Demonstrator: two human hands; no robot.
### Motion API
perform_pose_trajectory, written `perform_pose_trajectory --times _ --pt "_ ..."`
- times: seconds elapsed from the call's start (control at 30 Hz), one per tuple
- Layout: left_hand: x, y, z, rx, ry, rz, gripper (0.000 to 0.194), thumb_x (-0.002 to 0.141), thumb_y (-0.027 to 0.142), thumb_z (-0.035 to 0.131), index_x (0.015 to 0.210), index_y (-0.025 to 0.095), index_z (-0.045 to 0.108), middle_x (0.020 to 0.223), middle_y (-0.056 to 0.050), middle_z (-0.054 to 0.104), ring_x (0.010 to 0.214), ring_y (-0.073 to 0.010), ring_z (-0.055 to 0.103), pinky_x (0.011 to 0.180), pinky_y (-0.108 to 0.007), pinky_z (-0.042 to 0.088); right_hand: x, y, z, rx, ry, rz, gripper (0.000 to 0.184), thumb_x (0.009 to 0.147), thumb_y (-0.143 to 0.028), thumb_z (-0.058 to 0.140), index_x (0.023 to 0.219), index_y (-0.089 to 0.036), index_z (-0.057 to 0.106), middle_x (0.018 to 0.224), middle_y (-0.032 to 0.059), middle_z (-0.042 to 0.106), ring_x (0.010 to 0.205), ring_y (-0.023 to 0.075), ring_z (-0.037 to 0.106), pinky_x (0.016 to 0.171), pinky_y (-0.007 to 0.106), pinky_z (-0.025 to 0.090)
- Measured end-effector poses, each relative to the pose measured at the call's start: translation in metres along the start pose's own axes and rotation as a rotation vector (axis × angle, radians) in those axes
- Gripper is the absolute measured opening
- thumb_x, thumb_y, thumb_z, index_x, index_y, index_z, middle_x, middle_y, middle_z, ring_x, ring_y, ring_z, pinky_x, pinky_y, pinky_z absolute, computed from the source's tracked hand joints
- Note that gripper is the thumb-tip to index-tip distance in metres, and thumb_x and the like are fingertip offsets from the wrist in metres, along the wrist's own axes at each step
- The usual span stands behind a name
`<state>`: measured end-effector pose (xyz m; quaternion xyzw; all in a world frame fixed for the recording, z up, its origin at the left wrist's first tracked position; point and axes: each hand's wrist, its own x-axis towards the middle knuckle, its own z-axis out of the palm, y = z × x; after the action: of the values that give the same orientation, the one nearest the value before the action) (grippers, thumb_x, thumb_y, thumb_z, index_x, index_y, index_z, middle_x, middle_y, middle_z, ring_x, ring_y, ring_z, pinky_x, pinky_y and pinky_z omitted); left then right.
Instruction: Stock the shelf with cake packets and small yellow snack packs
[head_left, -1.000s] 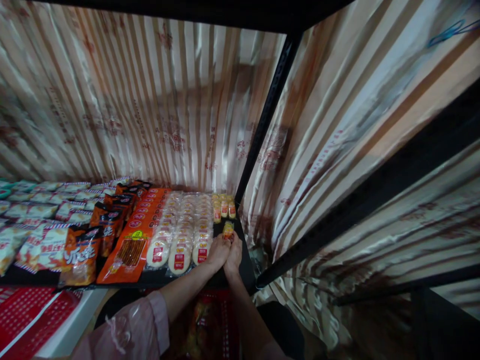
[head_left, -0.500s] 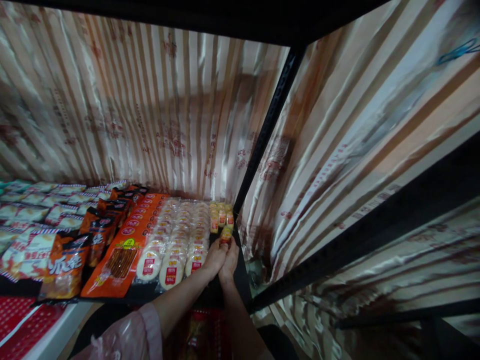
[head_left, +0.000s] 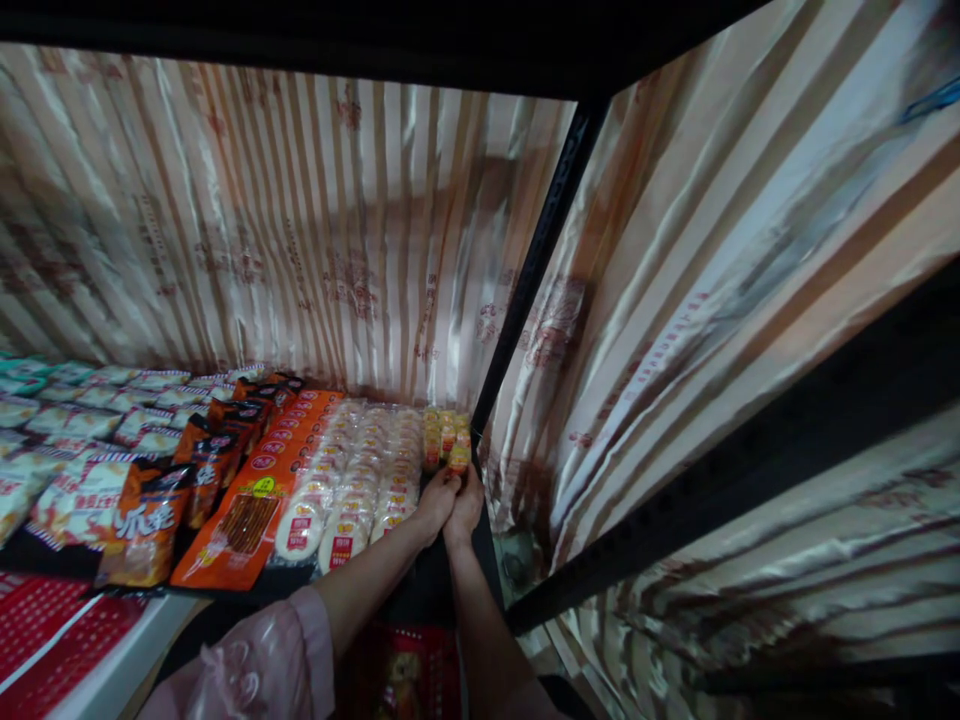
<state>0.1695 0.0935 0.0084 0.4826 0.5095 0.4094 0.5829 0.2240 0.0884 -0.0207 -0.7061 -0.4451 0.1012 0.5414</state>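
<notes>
A small yellow snack pack (head_left: 459, 459) stands at the front of the right-hand column of similar yellow packs (head_left: 447, 428) in the shelf's back corner. My right hand (head_left: 466, 508) is closed with its fingertips on the pack's near right side. Against its near lower edge, my left hand (head_left: 436, 507) is closed too, fingers pressed together; the exact contact is partly hidden. To the left of my hands lie rows of round white cakes (head_left: 343, 525) in clear wrappers with red labels.
Further left are a flat orange bag (head_left: 247, 520), orange-and-black snack bags (head_left: 146, 525) and rows of white packets (head_left: 79, 495). A black upright post (head_left: 536, 260) rises behind the corner, before striped sheeting (head_left: 360, 220). Below sits a red perforated crate (head_left: 442, 665).
Both hands have moved slightly away from me and to the right with the yellow pack, which now stands close against the other yellow packs. The view has shifted a little.
</notes>
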Motion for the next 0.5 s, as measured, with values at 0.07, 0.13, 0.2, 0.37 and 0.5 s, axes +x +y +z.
perform_pose_trajectory --times 0.07,0.13,0.2,0.37,0.5 --pt "0.002 0.002 -0.002 -0.009 -0.001 -0.009 0.033 0.085 0.021 0.044 0.115 0.015 0.057 0.120 -0.010 0.063 0.109 -0.0178 0.059 0.094 -0.025 0.045 0.001 0.000 0.002 0.006 0.000 0.002 0.048 0.075 -0.025 0.041 0.119 -0.011 0.057 0.116 0.0165 0.061 0.107 0.0246 0.054 0.092 0.037 0.040" --pt "0.004 0.002 -0.002 -0.018 0.002 -0.012 0.032 0.086 0.020 0.043 0.113 0.015 0.057 0.117 -0.009 0.064 0.106 -0.0177 0.061 0.093 -0.026 0.045 0.002 -0.001 0.004 0.015 0.000 0.002 0.049 0.076 -0.027 0.041 0.120 -0.010 0.056 0.115 0.0176 0.062 0.107 0.0249 0.055 0.093 0.037 0.040" --pt "0.005 0.002 -0.002 -0.012 0.012 -0.005 0.029 0.085 0.020 0.043 0.111 0.014 0.057 0.113 -0.010 0.066 0.104 -0.0185 0.061 0.093 -0.027 0.045 0.004 -0.001 0.006 0.029 0.006 -0.004 0.050 0.077 -0.028 0.039 0.120 -0.009 0.056 0.115 0.0182 0.062 0.108 0.0249 0.054 0.093 0.038 0.040" --pt "0.009 0.006 -0.003 0.011 0.005 0.009 0.027 0.085 0.021 0.044 0.106 0.012 0.058 0.105 -0.013 0.067 0.099 -0.0207 0.062 0.088 -0.029 0.047 0.007 0.006 0.014 0.091 0.020 -0.005 0.053 0.076 -0.030 0.038 0.122 -0.010 0.055 0.121 0.0186 0.059 0.112 0.0250 0.052 0.096 0.040 0.039" --pt "0.011 0.010 -0.004 0.068 0.000 0.003 0.025 0.086 0.023 0.043 0.103 0.013 0.059 0.104 -0.011 0.067 0.095 -0.0188 0.062 0.086 -0.027 0.047 0.009 0.021 0.023 0.148 0.023 0.020 0.054 0.075 -0.035 0.041 0.119 -0.008 0.056 0.116 0.0195 0.061 0.106 0.0257 0.055 0.093 0.042 0.041"
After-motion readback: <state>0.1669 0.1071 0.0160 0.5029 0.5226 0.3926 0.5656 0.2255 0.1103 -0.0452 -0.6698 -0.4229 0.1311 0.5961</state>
